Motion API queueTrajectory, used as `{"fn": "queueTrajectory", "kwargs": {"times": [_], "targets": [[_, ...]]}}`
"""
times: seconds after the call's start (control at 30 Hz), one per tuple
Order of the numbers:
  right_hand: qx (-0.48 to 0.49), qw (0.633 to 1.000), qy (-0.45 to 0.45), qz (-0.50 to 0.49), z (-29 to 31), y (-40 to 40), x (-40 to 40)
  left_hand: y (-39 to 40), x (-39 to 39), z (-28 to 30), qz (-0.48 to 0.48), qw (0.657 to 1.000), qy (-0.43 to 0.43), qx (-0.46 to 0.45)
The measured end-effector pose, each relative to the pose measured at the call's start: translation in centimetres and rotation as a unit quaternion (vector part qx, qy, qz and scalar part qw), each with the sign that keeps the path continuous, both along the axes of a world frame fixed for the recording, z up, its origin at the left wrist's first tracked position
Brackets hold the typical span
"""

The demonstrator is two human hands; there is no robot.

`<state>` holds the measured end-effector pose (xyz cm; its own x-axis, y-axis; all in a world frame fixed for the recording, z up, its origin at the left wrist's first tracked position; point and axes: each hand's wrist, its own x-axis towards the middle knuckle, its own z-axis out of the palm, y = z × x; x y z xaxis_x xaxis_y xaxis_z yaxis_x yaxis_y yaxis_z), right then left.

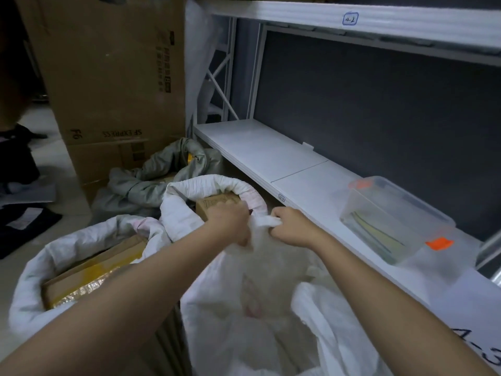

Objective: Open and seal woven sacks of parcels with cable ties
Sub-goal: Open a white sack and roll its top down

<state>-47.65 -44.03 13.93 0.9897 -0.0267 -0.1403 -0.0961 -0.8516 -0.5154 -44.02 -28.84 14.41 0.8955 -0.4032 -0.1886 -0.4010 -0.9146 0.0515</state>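
Observation:
A white woven sack [271, 308] stands right below me, its mouth bunched up between my hands. My left hand [230, 221] grips the gathered fabric from the left. My right hand [290, 226] pinches the twisted top edge from the right, fingers curled round it. Behind it an open white sack [217, 183] with a rolled rim holds a brown parcel [214, 206]. At the left another open white sack [35, 283] holds a cardboard parcel with yellow tape [89, 272]. No cable tie shows in either hand.
A white shelf [271, 150] runs along the right, bearing a clear plastic box [393, 221] with orange clips and strips inside. A tall cardboard box [113, 77] stands at the back left, a crumpled grey sack [157, 175] in front of it. Dark items lie on the floor at far left.

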Motion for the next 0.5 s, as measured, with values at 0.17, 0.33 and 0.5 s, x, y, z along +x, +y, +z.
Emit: {"fn": "queueTrajectory", "kwargs": {"times": [0.17, 0.33, 0.5], "targets": [[-0.013, 0.988, 0.153, 0.008, 1.5, 0.5, 1.7, -3.0, -4.0, -1.1, -0.054, 0.997, -0.055, 0.022], [-0.049, 0.996, 0.056, 0.045, 2.5, -0.6, 1.4, -2.1, -1.2, -1.8, 0.035, 0.961, 0.119, -0.248], [-0.06, 0.992, -0.101, 0.053, 0.3, -1.2, 0.2, 1.2, 0.9, 0.2, 0.07, 0.839, 0.364, -0.398]]}}
